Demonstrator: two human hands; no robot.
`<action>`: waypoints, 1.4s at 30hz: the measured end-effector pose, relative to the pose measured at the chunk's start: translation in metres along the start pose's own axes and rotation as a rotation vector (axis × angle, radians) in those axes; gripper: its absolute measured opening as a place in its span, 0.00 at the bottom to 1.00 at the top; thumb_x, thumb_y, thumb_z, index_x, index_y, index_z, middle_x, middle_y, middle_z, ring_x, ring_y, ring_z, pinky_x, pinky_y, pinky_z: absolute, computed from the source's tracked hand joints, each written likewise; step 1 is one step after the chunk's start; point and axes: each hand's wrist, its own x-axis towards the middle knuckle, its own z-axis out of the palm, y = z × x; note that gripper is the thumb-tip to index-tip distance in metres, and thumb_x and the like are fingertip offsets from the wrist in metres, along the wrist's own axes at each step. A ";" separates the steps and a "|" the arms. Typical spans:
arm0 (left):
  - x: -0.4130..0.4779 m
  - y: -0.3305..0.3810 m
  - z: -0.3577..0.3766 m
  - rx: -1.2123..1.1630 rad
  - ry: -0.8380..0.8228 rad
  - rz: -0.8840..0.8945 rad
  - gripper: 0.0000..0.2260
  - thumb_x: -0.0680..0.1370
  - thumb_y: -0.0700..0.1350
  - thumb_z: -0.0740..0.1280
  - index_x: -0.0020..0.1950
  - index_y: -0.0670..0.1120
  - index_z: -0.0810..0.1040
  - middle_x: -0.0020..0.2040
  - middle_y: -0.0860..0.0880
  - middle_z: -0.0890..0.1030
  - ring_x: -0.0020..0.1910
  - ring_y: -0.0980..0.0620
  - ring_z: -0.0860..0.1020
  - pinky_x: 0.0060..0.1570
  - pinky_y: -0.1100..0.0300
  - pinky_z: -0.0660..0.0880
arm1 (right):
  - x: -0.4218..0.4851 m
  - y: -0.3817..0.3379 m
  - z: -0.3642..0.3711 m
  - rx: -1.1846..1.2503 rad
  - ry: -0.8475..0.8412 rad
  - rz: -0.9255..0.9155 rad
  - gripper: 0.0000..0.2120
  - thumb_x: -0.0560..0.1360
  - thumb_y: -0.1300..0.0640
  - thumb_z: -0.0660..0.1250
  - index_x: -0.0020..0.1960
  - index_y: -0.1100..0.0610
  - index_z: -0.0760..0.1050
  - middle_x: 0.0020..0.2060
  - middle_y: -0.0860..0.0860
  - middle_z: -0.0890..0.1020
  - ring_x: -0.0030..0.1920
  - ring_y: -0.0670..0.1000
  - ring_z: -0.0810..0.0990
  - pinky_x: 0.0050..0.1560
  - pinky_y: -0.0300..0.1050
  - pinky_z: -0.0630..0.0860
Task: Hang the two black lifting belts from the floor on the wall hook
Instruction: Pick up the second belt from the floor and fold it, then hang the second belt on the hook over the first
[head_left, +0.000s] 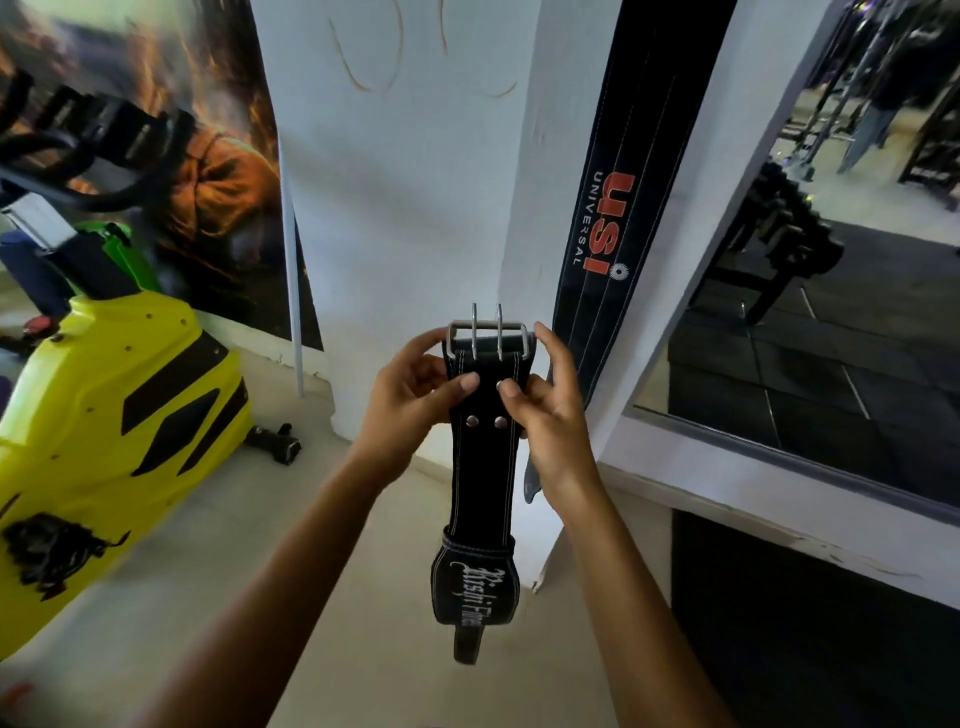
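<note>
In front of the white wall, both hands, left (410, 387) and right (545, 410), grip the buckle end of a black belt (480, 467), its tail dangling above the floor. The other belt (618, 208) already hangs on the wall, apparently from a hook out of view. This looks like the second hanging; next, I judge, the buckle (487, 332) must be lifted to it.

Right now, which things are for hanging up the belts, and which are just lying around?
For the job:
- belt in both hands, left hand, right hand
- USI belt already up on the wall

Just lying about:
- yellow exercise machine
- poster
- mirror
</note>
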 end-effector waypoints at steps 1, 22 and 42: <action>0.001 -0.002 0.003 -0.001 0.008 -0.015 0.22 0.72 0.42 0.73 0.65 0.47 0.73 0.54 0.29 0.76 0.54 0.32 0.79 0.45 0.37 0.80 | 0.001 -0.003 -0.003 -0.019 -0.015 0.001 0.29 0.80 0.63 0.64 0.74 0.41 0.61 0.50 0.48 0.86 0.51 0.43 0.84 0.47 0.42 0.79; 0.041 0.017 0.065 0.035 0.006 0.186 0.16 0.72 0.45 0.72 0.58 0.44 0.77 0.52 0.43 0.82 0.51 0.43 0.83 0.50 0.40 0.80 | 0.025 -0.028 -0.048 -0.127 0.152 -0.187 0.16 0.77 0.53 0.68 0.63 0.46 0.71 0.63 0.41 0.74 0.67 0.47 0.75 0.65 0.47 0.75; 0.219 0.237 0.109 0.108 -0.042 0.737 0.28 0.77 0.45 0.68 0.74 0.55 0.63 0.59 0.44 0.80 0.52 0.47 0.83 0.50 0.42 0.80 | 0.180 -0.273 -0.049 -0.405 0.430 -0.777 0.25 0.78 0.58 0.66 0.74 0.52 0.66 0.59 0.56 0.76 0.61 0.50 0.76 0.66 0.44 0.71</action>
